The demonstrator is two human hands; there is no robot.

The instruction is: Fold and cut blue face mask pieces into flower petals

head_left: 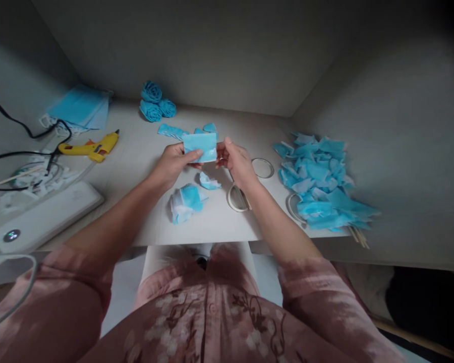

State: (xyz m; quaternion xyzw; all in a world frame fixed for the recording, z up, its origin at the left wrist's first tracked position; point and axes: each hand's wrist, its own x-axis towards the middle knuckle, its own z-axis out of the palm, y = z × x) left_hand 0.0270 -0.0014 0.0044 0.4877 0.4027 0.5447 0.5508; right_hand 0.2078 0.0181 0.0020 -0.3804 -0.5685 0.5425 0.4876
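Observation:
In the head view a folded rectangle of blue mask fabric [200, 145] is held up over the table. My left hand [174, 162] grips its left side, thumb on the front face and fingers behind. My right hand [236, 159] is at its right edge, fingers curled in against it and thumb raised. Below lie a small blue-and-white scrap [209, 181] and a crumpled piece of the same fabric [187, 202]. Pale scissors handles [237, 197] show partly under my right wrist. Behind the held piece are flat blue strips [173, 131], partly hidden.
Three blue fabric roses [151, 92] sit at the back. Left are stacked masks [81, 108], a yellow glue gun [93, 146], black cables, white scraps and a white power bank [47, 217]. Right are a pale ring [263, 168], heaped blue pieces [318, 169] and sticks [359, 237] past the front edge.

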